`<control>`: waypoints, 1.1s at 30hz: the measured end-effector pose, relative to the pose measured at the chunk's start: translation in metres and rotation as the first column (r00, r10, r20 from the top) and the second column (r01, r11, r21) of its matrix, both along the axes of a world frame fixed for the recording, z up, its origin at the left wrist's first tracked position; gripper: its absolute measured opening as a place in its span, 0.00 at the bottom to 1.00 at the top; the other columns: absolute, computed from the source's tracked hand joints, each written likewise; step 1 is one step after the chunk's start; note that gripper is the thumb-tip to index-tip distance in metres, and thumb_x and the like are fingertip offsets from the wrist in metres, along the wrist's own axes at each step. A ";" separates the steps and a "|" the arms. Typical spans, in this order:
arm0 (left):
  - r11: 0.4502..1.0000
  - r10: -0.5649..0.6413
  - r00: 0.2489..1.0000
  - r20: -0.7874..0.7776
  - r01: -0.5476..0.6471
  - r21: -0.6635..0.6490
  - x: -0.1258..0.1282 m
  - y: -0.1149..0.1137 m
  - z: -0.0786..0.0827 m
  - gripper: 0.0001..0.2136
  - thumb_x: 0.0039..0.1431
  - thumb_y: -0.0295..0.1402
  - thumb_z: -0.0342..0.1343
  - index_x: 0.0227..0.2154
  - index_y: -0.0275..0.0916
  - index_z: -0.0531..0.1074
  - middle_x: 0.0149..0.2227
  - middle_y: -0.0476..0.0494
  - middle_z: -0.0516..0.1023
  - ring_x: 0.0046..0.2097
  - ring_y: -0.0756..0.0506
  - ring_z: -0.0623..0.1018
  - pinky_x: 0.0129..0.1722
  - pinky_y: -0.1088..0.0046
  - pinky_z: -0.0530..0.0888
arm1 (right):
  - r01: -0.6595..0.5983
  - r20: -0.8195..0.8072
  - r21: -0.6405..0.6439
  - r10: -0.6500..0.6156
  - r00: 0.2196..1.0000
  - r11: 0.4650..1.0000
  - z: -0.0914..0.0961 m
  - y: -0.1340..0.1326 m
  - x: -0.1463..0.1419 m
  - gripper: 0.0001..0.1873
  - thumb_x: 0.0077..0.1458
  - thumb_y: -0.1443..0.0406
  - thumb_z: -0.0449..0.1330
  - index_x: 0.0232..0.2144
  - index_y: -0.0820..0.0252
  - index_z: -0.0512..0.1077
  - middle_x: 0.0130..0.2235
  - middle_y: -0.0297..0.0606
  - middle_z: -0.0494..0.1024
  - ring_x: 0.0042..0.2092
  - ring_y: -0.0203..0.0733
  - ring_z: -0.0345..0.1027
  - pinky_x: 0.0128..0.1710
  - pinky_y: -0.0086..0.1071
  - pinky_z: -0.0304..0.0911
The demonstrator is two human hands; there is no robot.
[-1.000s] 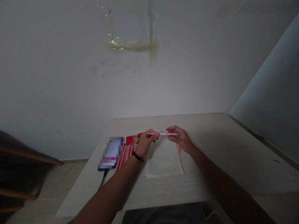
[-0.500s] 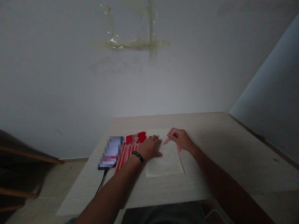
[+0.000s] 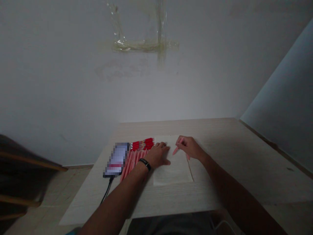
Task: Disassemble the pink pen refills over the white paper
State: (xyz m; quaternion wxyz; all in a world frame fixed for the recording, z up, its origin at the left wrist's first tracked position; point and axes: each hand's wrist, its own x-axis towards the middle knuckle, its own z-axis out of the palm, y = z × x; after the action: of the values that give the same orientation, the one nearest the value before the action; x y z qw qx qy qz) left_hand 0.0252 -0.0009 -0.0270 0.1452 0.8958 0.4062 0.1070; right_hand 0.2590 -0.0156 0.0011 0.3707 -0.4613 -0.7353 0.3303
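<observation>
My left hand lies with spread fingers on the left part of a pale sheet of paper, a dark band around its wrist. Over the upper right of the sheet, my right hand grips a pink pen, its narrow end slanting down to the left, close to the paper. I cannot tell whether the tip touches. A second pink piece shows below the right hand, mostly hidden. Beside my left hand are several pink pens, partly covered by the forearm, and several red pens or pencils above them.
A phone with a blurred screen lies at the left of the wooden table, a black cable running from it. Behind the table rises a wall with clear tape. Dark wooden furniture stands at far left.
The pen in my right hand has shifted slightly right and down and stands a little steeper. My left hand stays on the paper. The whole view has moved slightly.
</observation>
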 end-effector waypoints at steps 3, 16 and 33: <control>1.000 0.004 1.000 0.000 -0.004 0.000 0.000 0.000 -0.001 0.35 0.43 0.43 0.71 0.57 0.46 0.70 0.60 0.36 0.67 0.58 0.32 0.69 0.57 0.53 0.68 | 0.003 -0.017 -0.025 -0.004 1.000 1.000 -0.002 0.001 0.001 0.13 0.61 0.56 0.58 0.31 0.59 0.71 0.26 0.35 0.77 0.17 0.32 0.62 0.15 0.26 0.52; 1.000 0.001 1.000 -0.008 -0.001 0.001 0.001 -0.003 0.005 0.35 0.44 0.43 0.71 0.57 0.44 0.70 0.60 0.35 0.68 0.58 0.33 0.69 0.58 0.54 0.67 | 0.037 -0.062 -0.020 -0.038 0.997 0.999 -0.004 0.003 0.008 0.15 0.62 0.55 0.56 0.28 0.58 0.68 0.25 0.33 0.77 0.15 0.31 0.64 0.12 0.24 0.47; 0.959 0.215 0.701 0.680 -0.021 -0.281 0.015 -0.004 0.025 0.18 0.64 0.47 0.54 0.43 0.37 0.78 0.38 0.41 0.81 0.38 0.45 0.77 0.38 0.70 0.72 | 0.027 -0.465 -0.036 -0.040 0.884 0.999 -0.014 0.015 -0.005 0.18 0.48 0.54 0.71 0.33 0.59 0.73 0.31 0.36 0.79 0.32 0.39 0.74 0.34 0.31 0.67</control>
State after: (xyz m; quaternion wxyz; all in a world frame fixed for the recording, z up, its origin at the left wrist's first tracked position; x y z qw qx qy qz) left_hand 0.0399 -0.0048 -0.0025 0.3944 0.7327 0.3871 0.3972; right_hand 0.2538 -0.0005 -0.0133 0.5355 -0.3862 -0.6121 0.4353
